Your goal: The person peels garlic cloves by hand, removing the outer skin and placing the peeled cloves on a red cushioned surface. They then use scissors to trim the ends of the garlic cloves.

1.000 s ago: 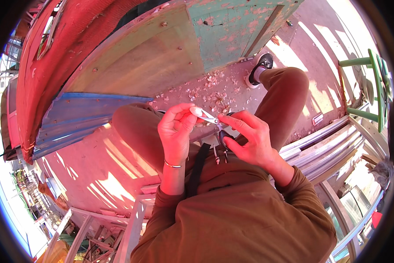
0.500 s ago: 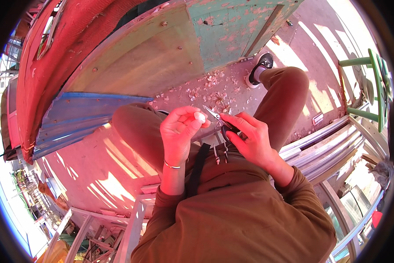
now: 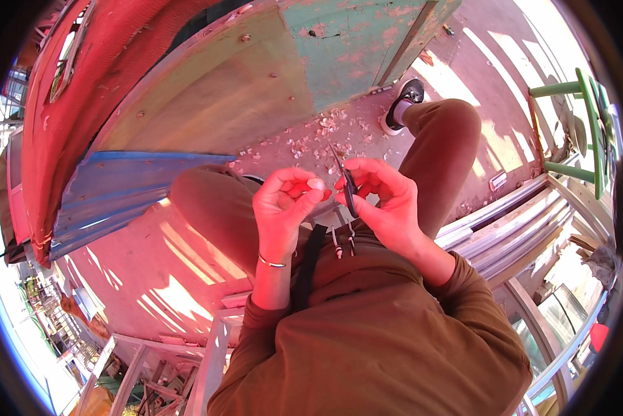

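My left hand (image 3: pixel 282 200) is raised over my lap, its thumb and fingers pinched together. Between the tips sits a small whitish piece (image 3: pixel 316 184), mostly covered, its kind unclear. Close beside it on the right, my right hand (image 3: pixel 389 201) grips a pair of scissors (image 3: pixel 350 188) with dark handles. Their narrow blades point away from me, nearly upright, and look closed. The right fingertips almost meet the left ones; whether they touch the whitish piece I cannot tell.
Pale thin flakes (image 3: pixel 311 142) litter the floor ahead, beside a worn wooden panel (image 3: pixel 207 97). Blue corrugated sheet (image 3: pixel 131 187) lies to the left. A green chair (image 3: pixel 587 132) stands at right, near stacked white frame strips (image 3: pixel 513 229). Wooden frames (image 3: pixel 127 378) sit lower left.
My right hand has turned the scissors more upright, away from the left fingers, and its fingertips have come nearer the left hand. Less of the whitish piece shows. The view has shifted slightly.
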{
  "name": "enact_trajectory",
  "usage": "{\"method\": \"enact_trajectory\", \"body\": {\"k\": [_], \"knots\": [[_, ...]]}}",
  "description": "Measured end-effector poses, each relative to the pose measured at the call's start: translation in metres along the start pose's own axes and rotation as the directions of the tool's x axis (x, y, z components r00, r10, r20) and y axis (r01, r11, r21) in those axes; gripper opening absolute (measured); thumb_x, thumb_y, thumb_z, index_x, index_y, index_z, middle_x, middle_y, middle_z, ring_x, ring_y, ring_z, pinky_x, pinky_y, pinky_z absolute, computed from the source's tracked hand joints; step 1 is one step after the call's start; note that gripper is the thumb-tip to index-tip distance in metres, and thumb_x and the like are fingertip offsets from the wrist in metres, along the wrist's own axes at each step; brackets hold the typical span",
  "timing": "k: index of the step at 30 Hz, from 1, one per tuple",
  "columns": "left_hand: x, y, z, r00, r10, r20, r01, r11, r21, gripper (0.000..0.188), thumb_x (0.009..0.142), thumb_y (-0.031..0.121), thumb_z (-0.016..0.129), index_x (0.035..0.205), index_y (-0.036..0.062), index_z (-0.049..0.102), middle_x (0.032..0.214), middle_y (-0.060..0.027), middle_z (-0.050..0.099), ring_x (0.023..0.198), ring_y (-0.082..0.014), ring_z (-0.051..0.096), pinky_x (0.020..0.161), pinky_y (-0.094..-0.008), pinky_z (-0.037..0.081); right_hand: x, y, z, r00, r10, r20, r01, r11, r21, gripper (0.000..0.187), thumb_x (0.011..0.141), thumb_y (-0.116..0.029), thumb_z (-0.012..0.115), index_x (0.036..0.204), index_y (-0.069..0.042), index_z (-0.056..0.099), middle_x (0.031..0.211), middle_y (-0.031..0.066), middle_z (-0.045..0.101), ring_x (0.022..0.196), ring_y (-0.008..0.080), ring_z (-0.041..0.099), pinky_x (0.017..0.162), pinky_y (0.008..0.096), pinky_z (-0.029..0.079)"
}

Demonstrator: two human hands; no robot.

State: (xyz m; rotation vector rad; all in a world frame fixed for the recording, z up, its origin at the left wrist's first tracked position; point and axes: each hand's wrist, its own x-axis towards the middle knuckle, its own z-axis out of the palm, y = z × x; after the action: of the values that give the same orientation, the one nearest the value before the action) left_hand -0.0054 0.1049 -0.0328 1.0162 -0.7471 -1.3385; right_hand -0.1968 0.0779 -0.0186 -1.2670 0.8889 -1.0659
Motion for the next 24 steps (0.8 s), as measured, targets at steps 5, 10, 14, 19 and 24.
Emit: {"method": "enact_trajectory", "body": {"k": [5,10,14,19,24], "knots": [[-0.001,-0.001,0.000,0.999,0.001,0.046,-0.002,1.000,0.021,0.025,0.093,-0.002,0.078,0.114,-0.0012,0.066,0.104,-0.0080,0.073,0.095,-0.0154,0.072,0.085,-0.0304,0.060,0.003,-0.001,0.006,0.998,-0.068,-0.011,0.067,0.997,-0.050,0.045,0.088,0.015,0.068,0.131,0.002,0.067,0.120,0.0083,0.071,0.095,0.0138,0.075,0.074,0.0243,0.055],[0.000,-0.001,0.002,0.994,0.005,0.105,-0.002,1.000,-0.027,0.026,0.092,-0.003,0.079,0.114,-0.0017,0.065,0.104,-0.0085,0.073,0.095,-0.0156,0.072,0.086,-0.0303,0.060,0.005,-0.003,0.000,0.992,-0.121,0.028,0.124,0.975,-0.186,0.044,0.085,0.015,0.067,0.127,0.001,0.067,0.103,0.0060,0.075,0.086,0.0091,0.072,0.068,0.0226,0.051],[-0.001,0.001,-0.003,0.986,-0.033,0.160,0.036,0.999,-0.014,0.029,0.097,0.002,0.076,0.123,-0.0031,0.065,0.109,-0.0117,0.073,0.095,-0.0173,0.072,0.086,-0.0309,0.060,0.007,-0.001,-0.004,0.989,-0.139,-0.039,0.125,0.958,-0.259,0.043,0.084,0.014,0.067,0.124,0.000,0.066,0.091,0.0037,0.077,0.078,0.0065,0.068,0.064,0.0220,0.048],[0.000,0.000,-0.009,0.980,-0.092,0.178,0.121,0.980,-0.160,0.034,0.104,0.011,0.069,0.134,-0.0040,0.062,0.115,-0.0147,0.073,0.095,-0.0192,0.072,0.086,-0.0317,0.060,0.010,0.003,-0.015,0.991,-0.113,-0.073,0.080,0.932,-0.352,0.046,0.080,0.003,0.078,0.124,-0.007,0.072,0.096,0.0071,0.075,0.081,0.0152,0.071,0.067,0.0285,0.053],[0.003,-0.004,-0.013,0.987,-0.065,0.148,0.104,0.955,-0.279,0.034,0.104,0.011,0.069,0.134,-0.0039,0.062,0.116,-0.0124,0.072,0.096,-0.0193,0.072,0.086,-0.0320,0.061,0.005,-0.009,-0.021,0.957,-0.257,0.131,0.286,0.781,-0.555,0.053,0.073,-0.003,0.083,0.125,-0.010,0.075,0.102,0.0111,0.071,0.086,0.0272,0.071,0.072,0.0367,0.057]]}}
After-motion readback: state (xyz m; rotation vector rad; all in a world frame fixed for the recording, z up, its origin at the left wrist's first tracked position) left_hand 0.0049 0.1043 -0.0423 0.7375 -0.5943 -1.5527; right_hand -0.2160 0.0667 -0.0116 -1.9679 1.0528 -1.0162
